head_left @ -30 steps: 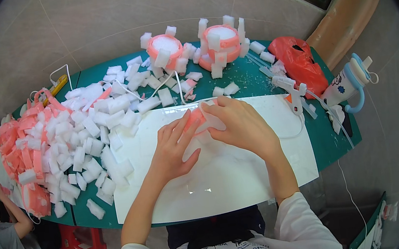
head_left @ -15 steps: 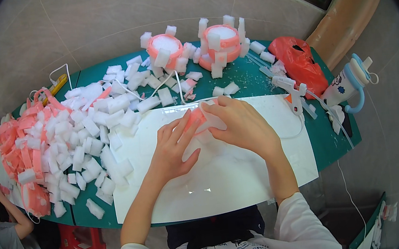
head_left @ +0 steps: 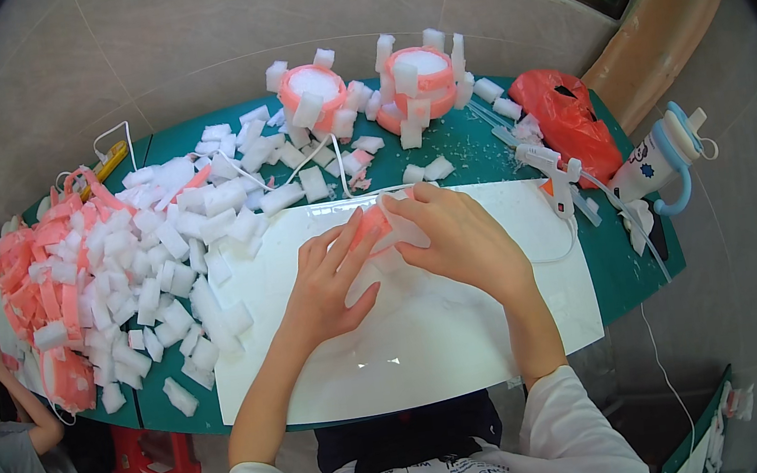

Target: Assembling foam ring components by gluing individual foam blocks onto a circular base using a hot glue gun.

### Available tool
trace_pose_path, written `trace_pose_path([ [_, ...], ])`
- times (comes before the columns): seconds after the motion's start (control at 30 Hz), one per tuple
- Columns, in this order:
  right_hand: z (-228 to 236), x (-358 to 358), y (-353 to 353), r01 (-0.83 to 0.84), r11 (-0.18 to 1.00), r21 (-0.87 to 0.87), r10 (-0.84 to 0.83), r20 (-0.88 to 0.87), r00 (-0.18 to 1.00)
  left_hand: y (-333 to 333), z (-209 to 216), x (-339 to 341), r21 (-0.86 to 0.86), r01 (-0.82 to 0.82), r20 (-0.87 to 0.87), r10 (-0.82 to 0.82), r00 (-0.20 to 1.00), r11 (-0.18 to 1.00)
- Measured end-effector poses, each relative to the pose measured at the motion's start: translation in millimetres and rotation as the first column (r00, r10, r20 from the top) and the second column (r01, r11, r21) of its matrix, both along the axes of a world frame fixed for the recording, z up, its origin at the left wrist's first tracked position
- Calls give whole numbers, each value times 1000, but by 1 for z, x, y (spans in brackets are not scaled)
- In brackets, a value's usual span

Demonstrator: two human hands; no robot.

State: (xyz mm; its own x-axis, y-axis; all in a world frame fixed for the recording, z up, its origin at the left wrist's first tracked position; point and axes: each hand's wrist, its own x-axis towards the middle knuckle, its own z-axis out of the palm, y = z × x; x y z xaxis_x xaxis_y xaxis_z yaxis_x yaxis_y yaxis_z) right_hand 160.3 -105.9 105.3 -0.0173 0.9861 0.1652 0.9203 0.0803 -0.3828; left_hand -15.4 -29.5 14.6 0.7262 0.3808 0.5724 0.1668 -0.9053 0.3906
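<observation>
On the white board (head_left: 469, 358) a pink foam piece (head_left: 375, 225) sits between my hands, partly covered by fingers. My left hand (head_left: 325, 276) rests its outstretched fingertips along the near left side of it, thumb held away. A white foam block (head_left: 403, 222) lies against the pink piece, pinched by my right hand (head_left: 463, 235), whose thumb is in front and fingers behind. How the block meets the pink piece is largely hidden by my fingers.
A heap of white foam blocks (head_left: 174, 228) and pink foam strips (head_left: 38, 269) covers the left side. Two pink foam rings with blocks, the left (head_left: 337, 87) and right (head_left: 447, 100), stand behind. A glue gun (head_left: 559, 178), red bag (head_left: 563, 124) and bottle (head_left: 657, 155) are right.
</observation>
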Motion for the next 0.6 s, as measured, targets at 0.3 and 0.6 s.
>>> trace_pose_path([
  [0.3, 1, 0, 0, 2, 1000, -5, -2, 6, 1000, -1, 2, 0, 4, 1, 1, -1, 1000, 1000],
  [0.6, 1, 0, 0, 6, 1000, -7, -6, 8, 1000, -1, 1, 0, 5, -3, 1, 3, 1000, 1000],
])
